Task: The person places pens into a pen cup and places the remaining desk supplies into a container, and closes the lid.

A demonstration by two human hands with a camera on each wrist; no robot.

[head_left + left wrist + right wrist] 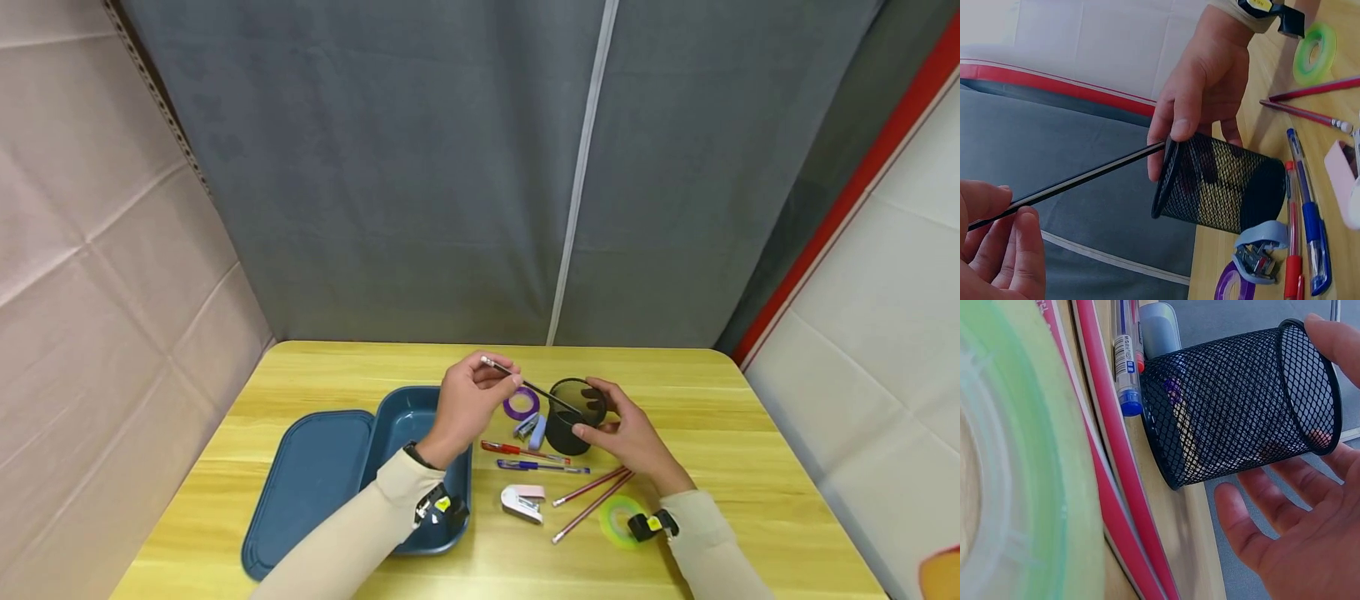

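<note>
My left hand (467, 410) pinches a black pencil (542, 392) with a pale stripe and a white eraser end, between thumb and fingers. It slants down to the right, its lower end at the mouth of a black mesh pen cup (567, 439). Thumb at the rim and fingers around the far side, my right hand (639, 439) holds that cup. In the left wrist view the pencil (1085, 179) meets the cup's rim; its tip is hidden there. The right wrist view shows the cup (1229, 406) from the side, with the right hand's fingers (1272, 500) spread along it.
Left of the cup lie a purple tape roll (521, 417), a light-blue stapler (537, 433), a red pen (525, 451) and a blue pen (542, 467). Nearer are a white-and-pink stapler (520, 503), red pencils (591, 510) and green tape (609, 533). A blue box (463, 533) has its lid (315, 483) laid open.
</note>
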